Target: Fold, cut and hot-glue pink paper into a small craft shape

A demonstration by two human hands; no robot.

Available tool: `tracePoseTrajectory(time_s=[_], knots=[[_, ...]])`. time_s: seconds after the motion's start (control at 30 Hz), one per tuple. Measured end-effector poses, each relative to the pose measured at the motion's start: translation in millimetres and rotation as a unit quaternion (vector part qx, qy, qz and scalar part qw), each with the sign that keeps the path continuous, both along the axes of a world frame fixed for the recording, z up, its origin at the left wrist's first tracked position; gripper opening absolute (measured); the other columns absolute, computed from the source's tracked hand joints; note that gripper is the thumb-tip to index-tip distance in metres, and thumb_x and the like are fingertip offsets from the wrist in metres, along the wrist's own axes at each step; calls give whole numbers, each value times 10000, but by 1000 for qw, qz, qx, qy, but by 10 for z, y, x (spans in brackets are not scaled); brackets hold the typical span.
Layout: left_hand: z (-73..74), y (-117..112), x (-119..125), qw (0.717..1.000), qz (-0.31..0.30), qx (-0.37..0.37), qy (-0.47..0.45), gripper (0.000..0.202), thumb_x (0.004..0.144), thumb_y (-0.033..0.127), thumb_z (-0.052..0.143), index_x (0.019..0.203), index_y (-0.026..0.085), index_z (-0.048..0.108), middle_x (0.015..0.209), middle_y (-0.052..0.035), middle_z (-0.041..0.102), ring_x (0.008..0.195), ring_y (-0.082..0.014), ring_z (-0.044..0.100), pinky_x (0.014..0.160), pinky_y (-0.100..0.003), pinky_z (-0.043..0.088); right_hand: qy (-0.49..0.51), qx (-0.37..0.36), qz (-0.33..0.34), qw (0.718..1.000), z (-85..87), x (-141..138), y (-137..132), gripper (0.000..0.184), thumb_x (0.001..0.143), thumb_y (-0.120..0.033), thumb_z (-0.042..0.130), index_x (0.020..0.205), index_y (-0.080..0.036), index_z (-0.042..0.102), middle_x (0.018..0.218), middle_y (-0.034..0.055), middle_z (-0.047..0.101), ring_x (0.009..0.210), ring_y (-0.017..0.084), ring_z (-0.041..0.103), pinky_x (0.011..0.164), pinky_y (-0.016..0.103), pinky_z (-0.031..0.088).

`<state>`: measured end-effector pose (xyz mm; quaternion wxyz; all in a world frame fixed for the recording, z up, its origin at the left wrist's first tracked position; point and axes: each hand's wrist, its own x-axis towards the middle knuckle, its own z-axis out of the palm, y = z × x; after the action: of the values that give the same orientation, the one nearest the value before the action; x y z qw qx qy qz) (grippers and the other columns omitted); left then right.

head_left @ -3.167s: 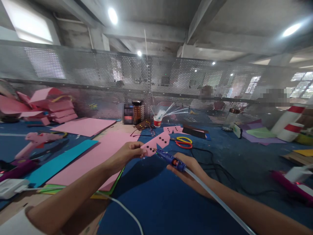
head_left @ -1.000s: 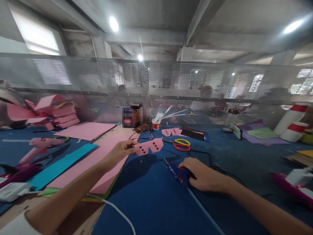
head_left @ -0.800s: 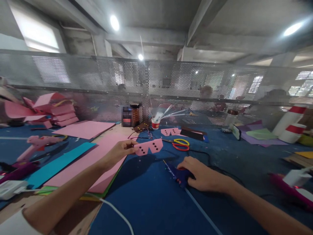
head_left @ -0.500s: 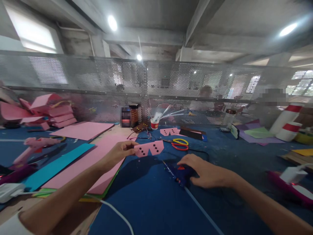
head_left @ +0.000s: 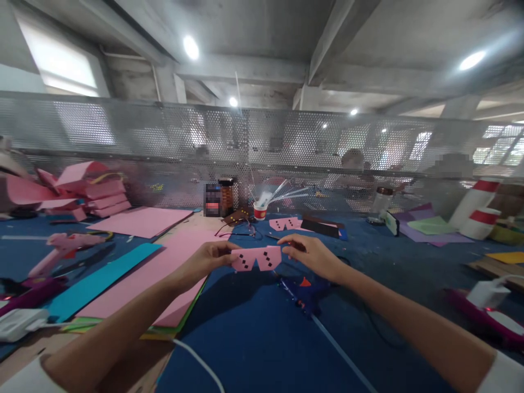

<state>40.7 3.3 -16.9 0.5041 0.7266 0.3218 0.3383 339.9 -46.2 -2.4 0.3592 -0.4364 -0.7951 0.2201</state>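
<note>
A pink paper cutout with black diamond marks and a V-shaped notch is pinched at its left end by my left hand. My right hand is at the cutout's right edge, thumb and fingers apart; whether they touch the paper I cannot tell. Below that hand a blue glue gun with a red trigger lies on the table, a long pale glue stick coming out of its back. A similar pink cutout lies farther back. My right hand hides most of the scissors.
Pink sheets and a blue strip lie left, beside a pink glue gun. Glasses and a paper cup holding clear sticks stand behind. A glass jar is back right. A perforated metal screen closes the far side.
My right hand has left the blue glue gun and moved up and left to the cutout's right edge. My left hand has shifted slightly right with the cutout.
</note>
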Motion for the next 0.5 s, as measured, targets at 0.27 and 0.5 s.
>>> tracePoseTrajectory(time_s=[0.27,0.5], knots=[[-30,-2,11,999,-34,-6,0,295,858,367,677,1080,179,725,1094,-91,742,996,-244,658,899,-361,504,10,23,-7,1000,-178,-84,9,160,912,-306,623,996,-205,716,868,8,696,733,138,599,672,250,453],[-33,-29,16,999,-35,-23,10,362,854,380,683,1172,207,695,1118,-75,733,1007,-240,659,900,-349,508,28,-1,-12,1000,-226,-141,-22,135,902,-288,620,866,-171,676,811,16,679,755,154,611,700,268,473]])
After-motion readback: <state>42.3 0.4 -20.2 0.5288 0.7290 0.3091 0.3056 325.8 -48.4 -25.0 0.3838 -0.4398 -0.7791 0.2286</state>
